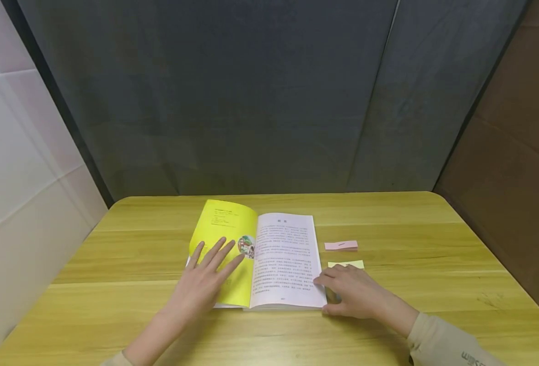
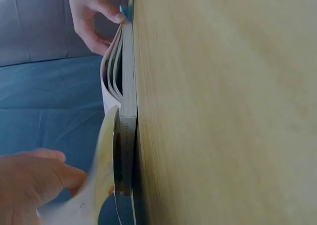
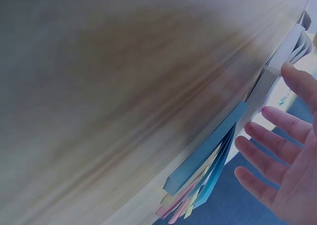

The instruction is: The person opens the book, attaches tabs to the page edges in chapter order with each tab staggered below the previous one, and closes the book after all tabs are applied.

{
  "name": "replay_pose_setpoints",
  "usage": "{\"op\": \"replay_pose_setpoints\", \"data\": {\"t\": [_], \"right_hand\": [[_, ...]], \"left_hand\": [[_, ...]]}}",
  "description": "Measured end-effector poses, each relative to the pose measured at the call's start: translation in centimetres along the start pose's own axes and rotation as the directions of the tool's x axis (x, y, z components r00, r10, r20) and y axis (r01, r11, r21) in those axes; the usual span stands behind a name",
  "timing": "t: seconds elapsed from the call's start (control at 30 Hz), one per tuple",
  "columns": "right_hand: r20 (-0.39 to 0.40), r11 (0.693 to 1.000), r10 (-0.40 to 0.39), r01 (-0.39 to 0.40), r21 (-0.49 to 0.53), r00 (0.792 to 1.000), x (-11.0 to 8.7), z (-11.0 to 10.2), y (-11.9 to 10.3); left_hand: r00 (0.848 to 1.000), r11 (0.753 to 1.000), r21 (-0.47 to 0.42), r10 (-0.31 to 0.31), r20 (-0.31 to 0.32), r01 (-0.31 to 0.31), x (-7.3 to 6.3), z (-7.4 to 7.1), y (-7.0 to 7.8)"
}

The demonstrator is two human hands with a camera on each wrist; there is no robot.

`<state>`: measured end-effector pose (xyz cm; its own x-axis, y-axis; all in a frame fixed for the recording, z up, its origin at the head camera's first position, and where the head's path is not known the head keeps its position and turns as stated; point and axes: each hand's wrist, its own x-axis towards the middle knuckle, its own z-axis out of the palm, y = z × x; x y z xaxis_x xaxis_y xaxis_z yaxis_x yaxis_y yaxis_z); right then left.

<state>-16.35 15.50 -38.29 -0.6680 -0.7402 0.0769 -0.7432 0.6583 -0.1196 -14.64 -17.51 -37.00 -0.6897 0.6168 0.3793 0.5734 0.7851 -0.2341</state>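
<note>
An open book lies on the table, with a bright yellow page [image 1: 226, 223] on its left and a printed white page [image 1: 283, 259] on its right. My left hand [image 1: 201, 279] is spread over the yellow page, fingers apart; in the left wrist view that page curves up beside the hand. At the book's right edge is my right hand [image 1: 356, 292], its fingertips by the white page's edge. The right wrist view shows its fingers extended and apart, the thumb close to the page block. Partly hidden beneath this hand is a blue sticky-note pad [image 3: 208, 150].
To the right of the book lies a pink sticky-note pad [image 1: 340, 245]. A pale yellow sticky-note pad [image 1: 354, 264] sits just in front of it, partly covered by the right hand. Dark cloth [image 1: 251, 101] stands behind the wooden table [image 1: 434, 264].
</note>
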Motion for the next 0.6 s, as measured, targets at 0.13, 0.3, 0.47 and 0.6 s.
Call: {"op": "replay_pose_setpoints", "data": {"t": [0.13,0.3,0.47,0.6], "right_hand": [[0.0,1.0,-0.001,0.001,0.001,1.0,0.0,0.0,0.0],[-0.008,1.0,-0.011,0.011,-0.004,1.0,0.0,0.0,0.1],[-0.001,1.0,-0.01,0.01,-0.006,1.0,0.0,0.0,0.1],[0.008,1.0,-0.006,0.006,-0.008,1.0,0.0,0.0,0.1]], "left_hand": [[0.999,1.0,-0.023,-0.009,0.04,0.01,-0.1,0.3,0.1],[0.995,0.988,-0.146,0.058,0.075,-0.047,0.3,1.1,0.9],[0.992,0.961,-0.264,0.106,0.063,-0.086,1.0,1.9,2.4],[0.993,0.949,-0.307,0.1,0.069,-0.074,1.5,2.3,3.3]]}}
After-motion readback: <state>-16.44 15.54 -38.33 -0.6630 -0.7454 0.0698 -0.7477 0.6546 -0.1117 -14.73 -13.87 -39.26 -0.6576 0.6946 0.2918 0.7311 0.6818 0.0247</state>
